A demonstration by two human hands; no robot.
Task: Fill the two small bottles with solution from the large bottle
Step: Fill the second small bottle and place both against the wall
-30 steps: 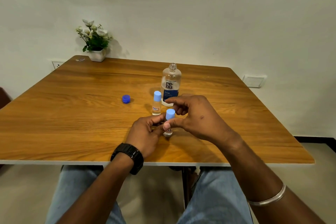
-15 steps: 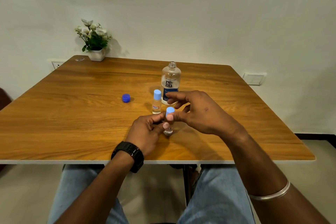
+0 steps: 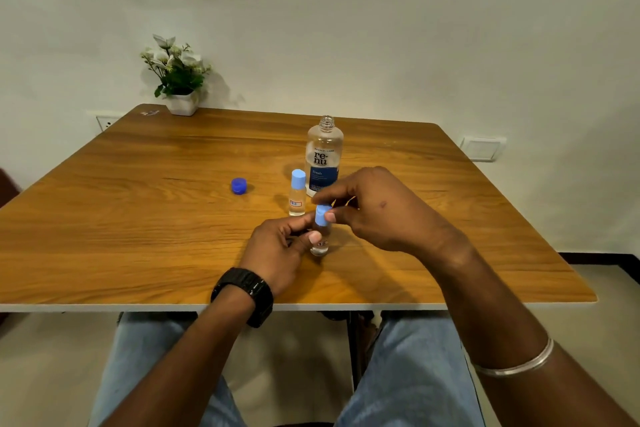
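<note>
The near small bottle (image 3: 320, 242) stands upright on the wooden table (image 3: 138, 218), just below the centre of the frame. The left hand (image 3: 280, 251) grips its clear body, with the thumb across the front above the label and the fingers curled round the far side. The right hand (image 3: 377, 208) pinches the light blue cap (image 3: 322, 215) on top of this bottle between thumb and index finger; the remaining fingers are curled above it. The cap sits slightly tilted on the neck; whether it is fully seated cannot be determined.

The second small bottle (image 3: 298, 196) stands upright just above and left of the held one, apart from both hands, with a light blue cap fitted and clear liquid visible in its lower part. The large bottle (image 3: 323, 158) stands upright directly above the right hand's fingers in the frame, uncapped, with its threaded neck exposed and a white and blue label facing the camera. Its lower edge is hidden by the right hand. A dark blue cap (image 3: 239, 185) lies on the table to the left of the second small bottle, well apart from it.

A potted plant (image 3: 176, 80) with white flowers stands at the table's far corner, upper left of the frame. The left wrist carries a black watch (image 3: 247, 291); the right forearm carries a metal bangle (image 3: 516, 362).
</note>
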